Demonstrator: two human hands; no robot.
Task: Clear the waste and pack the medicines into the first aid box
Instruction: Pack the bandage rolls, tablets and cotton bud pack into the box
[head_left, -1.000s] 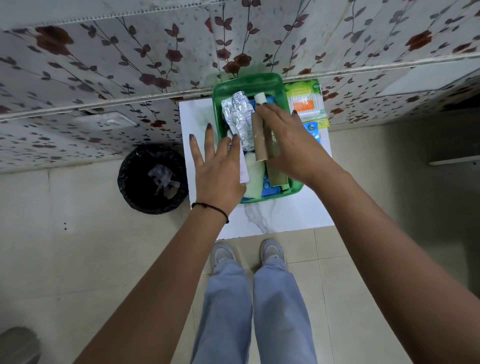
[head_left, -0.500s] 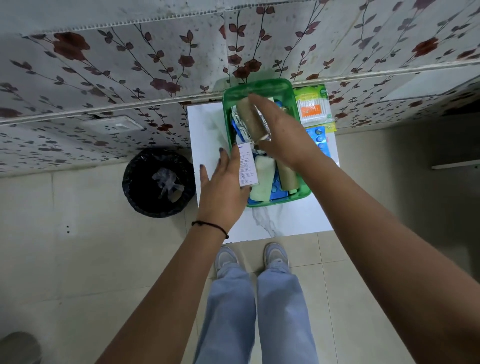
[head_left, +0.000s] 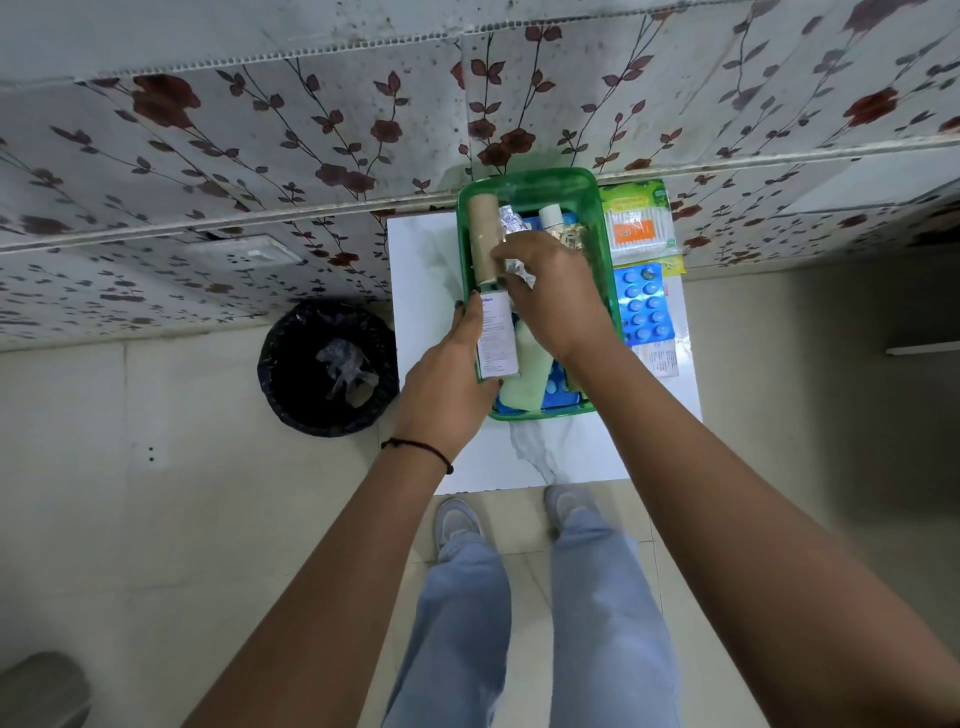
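Note:
The green first aid box (head_left: 540, 183) stands on a small white table (head_left: 426, 270) against the wall. Inside lie a brown bandage roll (head_left: 485, 234), silver foil strips (head_left: 511, 221), a white bottle (head_left: 551, 215), a pale green tube (head_left: 527, 374) and blue pill packs (head_left: 558, 387). My left hand (head_left: 447, 384) grips a white labelled medicine box (head_left: 496, 335) at the box's left wall. My right hand (head_left: 553, 296) reaches into the box, fingertips pinching the brown roll and foil.
A pack of cotton buds (head_left: 639, 226) and a blue blister pack (head_left: 641, 304) lie on the table right of the green box. A black-lined waste bin (head_left: 327, 369) holding scraps stands on the tiled floor to the left. My legs and shoes are below.
My left hand went from open and spread to holding the white medicine box. My right hand moved the brown roll to the far left of the green box.

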